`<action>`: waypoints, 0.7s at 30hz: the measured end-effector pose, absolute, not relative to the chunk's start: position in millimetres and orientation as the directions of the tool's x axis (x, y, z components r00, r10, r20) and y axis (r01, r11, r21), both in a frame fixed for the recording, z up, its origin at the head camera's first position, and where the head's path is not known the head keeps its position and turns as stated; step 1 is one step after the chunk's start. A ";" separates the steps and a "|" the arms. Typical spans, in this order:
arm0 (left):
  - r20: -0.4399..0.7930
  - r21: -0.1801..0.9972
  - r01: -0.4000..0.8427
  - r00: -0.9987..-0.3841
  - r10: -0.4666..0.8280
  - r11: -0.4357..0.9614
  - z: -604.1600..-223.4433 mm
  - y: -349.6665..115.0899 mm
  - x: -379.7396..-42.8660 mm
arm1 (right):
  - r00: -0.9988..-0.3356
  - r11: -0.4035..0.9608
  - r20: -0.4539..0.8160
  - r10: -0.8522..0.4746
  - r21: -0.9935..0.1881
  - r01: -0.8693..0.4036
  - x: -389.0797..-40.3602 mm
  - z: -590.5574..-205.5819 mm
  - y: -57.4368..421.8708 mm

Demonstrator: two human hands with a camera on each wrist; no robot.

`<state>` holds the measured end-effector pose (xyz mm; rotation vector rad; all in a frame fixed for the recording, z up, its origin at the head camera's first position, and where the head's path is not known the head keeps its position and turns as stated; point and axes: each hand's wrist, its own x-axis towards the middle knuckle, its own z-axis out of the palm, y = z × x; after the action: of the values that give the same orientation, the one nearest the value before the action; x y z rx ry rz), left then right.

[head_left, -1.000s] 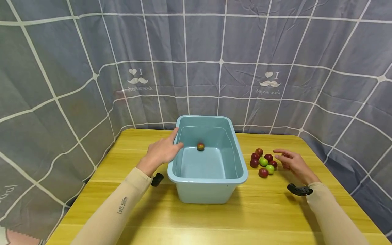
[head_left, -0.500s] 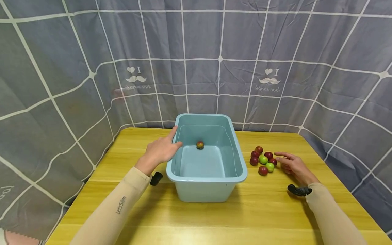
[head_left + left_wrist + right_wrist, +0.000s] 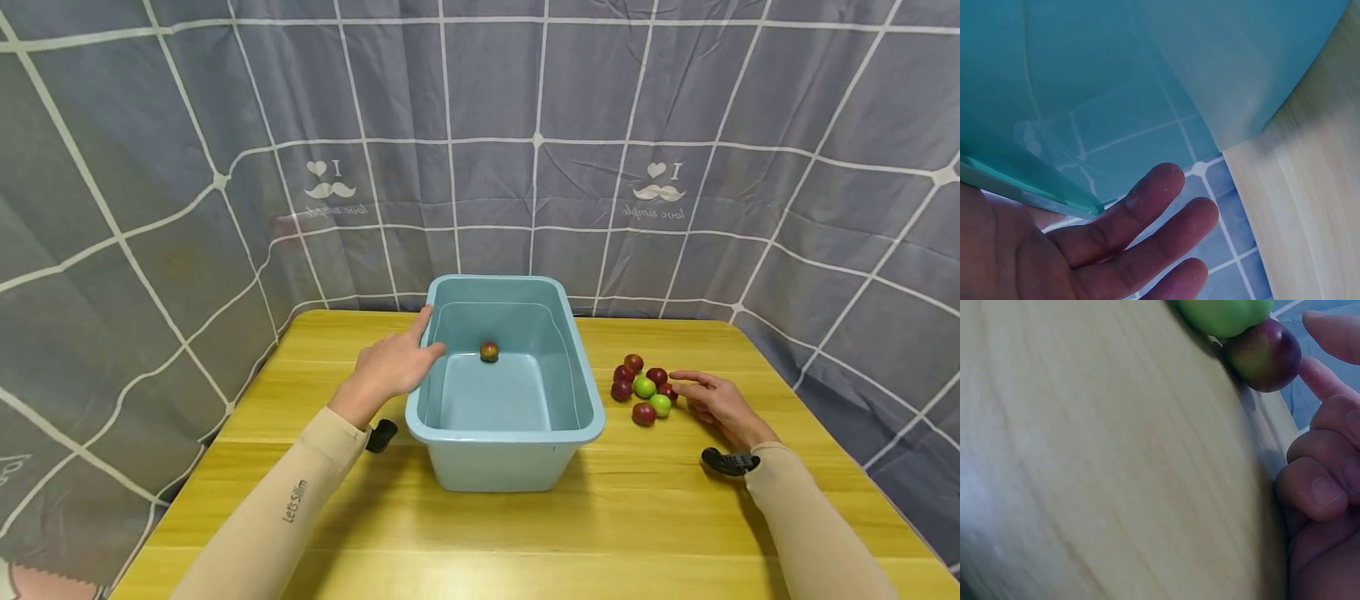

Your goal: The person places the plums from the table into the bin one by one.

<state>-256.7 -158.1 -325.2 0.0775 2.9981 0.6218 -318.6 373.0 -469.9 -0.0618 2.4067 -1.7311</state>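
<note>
Ideally, the right hand (image 3: 720,406), thumb and index finger parted at the round dark-red fruit (image 3: 1266,355) just ahead, should pinch softly without nudging the bright-green fruit (image 3: 1225,314) beside it. The left hand (image 3: 388,367), loose-fingered on the pale-blue plastic tub (image 3: 498,464), can steady it.

In front of me I have a yellow wood-grain table (image 3: 660,517) with rounded far corners. On it a light blue bin (image 3: 498,464) stands upright; near the bin's right side I see 6 dark red fruits (image 3: 643,414) and 2 green fruits (image 3: 644,387) clustered together.
</note>
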 end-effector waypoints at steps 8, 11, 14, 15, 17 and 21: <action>-0.071 0.399 0.032 -0.995 0.066 0.916 -326.3 -158.0 -257.9 | -0.987 0.347 -0.118 -0.110 -0.935 0.073 -319.8 -471.9 374.0; -0.069 0.401 0.032 -0.995 0.065 0.916 -326.1 -158.1 -257.4 | -0.988 0.396 -0.111 -0.110 -0.917 0.058 -321.5 -472.9 373.4; -0.070 0.403 0.034 -0.995 0.068 0.915 -326.9 -159.0 -257.5 | -0.989 0.427 -0.121 -0.089 -0.902 0.072 -322.6 -474.0 372.0; -0.069 0.404 0.036 -0.995 0.070 0.914 -327.3 -159.4 -257.7 | -0.988 0.435 -0.123 -0.088 -0.897 0.073 -323.1 -474.4 372.1; -0.068 0.409 0.039 -0.995 0.073 0.912 -328.3 -160.1 -258.5 | -0.989 0.447 -0.126 -0.083 -0.891 0.076 -323.2 -474.5 371.5; -0.067 0.412 0.038 -0.995 0.072 0.910 -329.1 -159.9 -258.5 | -0.988 0.467 -0.118 -0.100 -0.882 0.058 -323.6 -474.7 372.3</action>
<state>-258.5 -159.9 -329.1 0.0867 2.9912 0.6422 -323.6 372.3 -474.7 -0.0366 2.5568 -1.5467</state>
